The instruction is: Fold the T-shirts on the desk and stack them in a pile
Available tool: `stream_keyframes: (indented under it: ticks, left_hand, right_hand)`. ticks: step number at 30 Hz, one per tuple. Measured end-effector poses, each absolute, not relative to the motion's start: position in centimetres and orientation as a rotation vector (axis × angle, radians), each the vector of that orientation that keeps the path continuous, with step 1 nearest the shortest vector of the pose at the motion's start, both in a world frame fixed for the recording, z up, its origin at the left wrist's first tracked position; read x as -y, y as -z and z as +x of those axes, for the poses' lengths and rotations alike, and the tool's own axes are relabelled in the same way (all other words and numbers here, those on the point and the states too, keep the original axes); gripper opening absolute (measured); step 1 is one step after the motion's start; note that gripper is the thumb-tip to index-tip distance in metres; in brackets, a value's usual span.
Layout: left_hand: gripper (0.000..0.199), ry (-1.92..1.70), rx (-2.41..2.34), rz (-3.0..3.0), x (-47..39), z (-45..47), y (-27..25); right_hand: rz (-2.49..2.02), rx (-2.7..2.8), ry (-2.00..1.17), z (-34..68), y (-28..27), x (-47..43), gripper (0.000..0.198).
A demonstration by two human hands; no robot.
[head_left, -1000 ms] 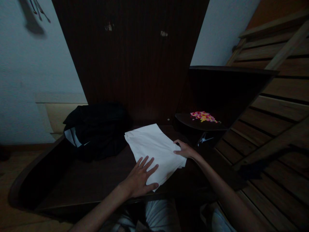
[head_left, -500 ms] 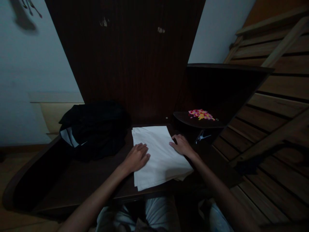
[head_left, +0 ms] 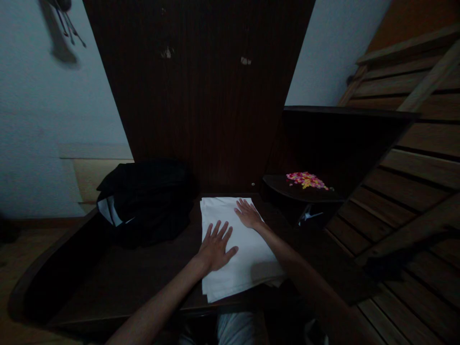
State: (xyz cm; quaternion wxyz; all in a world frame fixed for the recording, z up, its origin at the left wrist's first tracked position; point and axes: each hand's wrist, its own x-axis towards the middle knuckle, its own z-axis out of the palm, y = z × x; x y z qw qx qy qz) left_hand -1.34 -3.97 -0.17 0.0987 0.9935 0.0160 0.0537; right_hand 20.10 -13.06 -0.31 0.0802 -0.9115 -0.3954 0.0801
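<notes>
A folded white cloth point(head_left: 247, 261) lies flat on the dark wooden desk point(head_left: 151, 282), its near edge close to the desk's front. My left hand point(head_left: 216, 247) rests palm down on the left middle of the cloth, fingers spread. Farther back, my right hand point(head_left: 247, 214) lies flat near the cloth's far right corner, fingers stretched forward. Neither hand grips anything. The layers at the cloth's near right corner sit slightly uneven, and my right forearm covers part of its right side.
A heap of black fabric point(head_left: 147, 201) with a white patch sits on the desk's left. Small pink, red and yellow pieces point(head_left: 307, 180) lie on a corner shelf point(head_left: 276, 182) at right. Below it is a pale metallic object point(head_left: 309, 215). Wooden slats point(head_left: 427, 167) stand along the right.
My right hand has moved from the cloth's right edge inward onto its far right part. The left hand has spread its fingers and shifted slightly inward. The camera view has tilted slightly upward.
</notes>
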Motion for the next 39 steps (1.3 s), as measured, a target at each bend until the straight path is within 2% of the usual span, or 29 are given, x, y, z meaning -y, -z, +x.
stream_keyframes:
  ticks: [11,19,39]
  left_hand:
    - [0.072,-0.191,-0.06,2.964,3.9,-0.9,0.7]
    - [0.075,-0.157,-0.05,2.941,3.9,-0.8,0.7]
    - [0.079,0.0,0.043,2.882,5.5,6.3,-0.8]
  right_hand:
    - [-2.879,1.002,0.046,18.7,-0.5,10.7,0.062]
    - [-2.754,1.06,-0.29,16.0,-0.2,8.9,0.062]
    - [-2.875,0.918,-0.278,23.1,-0.4,12.0,0.061]
